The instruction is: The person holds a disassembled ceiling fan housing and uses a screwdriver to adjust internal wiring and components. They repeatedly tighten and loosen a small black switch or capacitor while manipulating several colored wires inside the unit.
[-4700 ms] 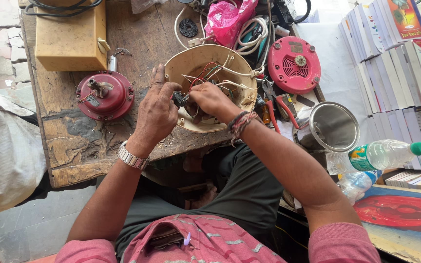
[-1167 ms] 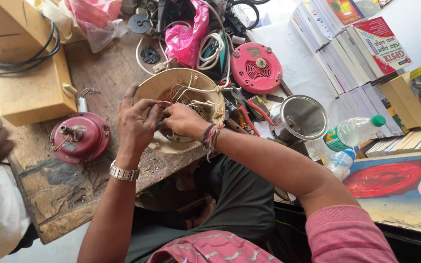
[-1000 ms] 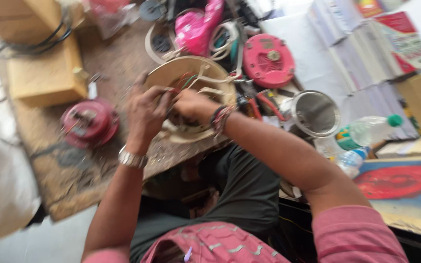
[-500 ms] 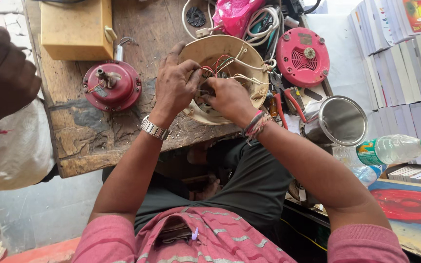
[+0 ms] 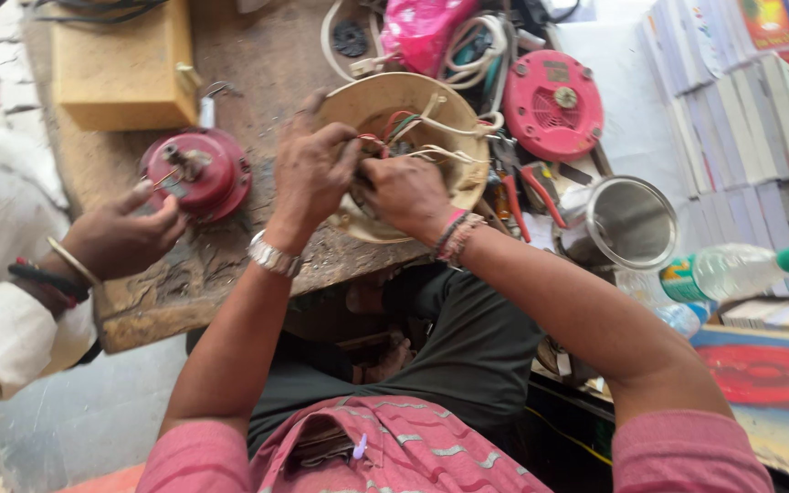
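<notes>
In the head view, a round cream housing (image 5: 404,137) is being kept flat on the wooden bench (image 5: 257,73), in the upper middle of the frame, so its open side faces up. The left hand (image 5: 314,173) is being closed on its rim to steady it. The right hand (image 5: 404,192) is being pinched on the coloured wires (image 5: 413,128) inside. At the left of the frame, a red motor part (image 5: 198,173) is being touched by another person's hand (image 5: 125,233).
</notes>
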{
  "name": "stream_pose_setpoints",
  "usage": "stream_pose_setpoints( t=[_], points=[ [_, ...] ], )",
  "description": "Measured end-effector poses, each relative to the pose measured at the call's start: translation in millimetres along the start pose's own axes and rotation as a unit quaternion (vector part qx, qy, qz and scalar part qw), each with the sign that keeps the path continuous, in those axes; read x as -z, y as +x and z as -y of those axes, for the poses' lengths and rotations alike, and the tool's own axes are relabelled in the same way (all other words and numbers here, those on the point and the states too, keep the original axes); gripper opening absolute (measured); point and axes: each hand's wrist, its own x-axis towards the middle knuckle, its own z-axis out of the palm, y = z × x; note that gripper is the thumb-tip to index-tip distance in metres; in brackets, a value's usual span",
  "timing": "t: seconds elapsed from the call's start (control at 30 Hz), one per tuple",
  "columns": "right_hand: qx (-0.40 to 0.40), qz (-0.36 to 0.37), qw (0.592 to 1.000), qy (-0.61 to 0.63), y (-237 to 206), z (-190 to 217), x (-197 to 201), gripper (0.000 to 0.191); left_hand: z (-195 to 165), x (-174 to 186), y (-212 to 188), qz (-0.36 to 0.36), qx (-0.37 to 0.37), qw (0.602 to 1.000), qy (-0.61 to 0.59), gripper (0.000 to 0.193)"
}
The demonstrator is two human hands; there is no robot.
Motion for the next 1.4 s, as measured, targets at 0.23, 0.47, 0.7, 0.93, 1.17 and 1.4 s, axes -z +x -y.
stream_pose_setpoints(
  t=[0.23,0.47,0.7,0.93,1.17,1.4],
  points=[
    [-0.258,0.175,0.808,0.500,18,-16,-8,0.018,4,-7,-3,0.011,-0.002,1.000,-0.023,0.016],
    [-0.382,0.169,0.688,0.593,32,-18,-7,0.020,8,-12,3,0.011,-0.029,0.999,0.013,0.018],
    [-0.091,0.097,0.986,0.104,-27,-17,16,0.028,20,-18,-5,0.035,0.011,0.999,-0.007,0.015],
    [0.072,-0.066,0.990,0.100,-112,-23,73,0.025,23,-6,2,0.089,0.066,0.982,-0.153,0.014],
    [0.045,-0.099,0.968,0.227,-124,-57,65,0.040,10,13,-21,0.144,-0.129,0.981,0.002,0.014],
    [0.062,-0.112,0.962,0.242,-116,-96,68,0.036,3,3,-44,0.128,-0.147,0.981,0.017,0.060]
  ],
)
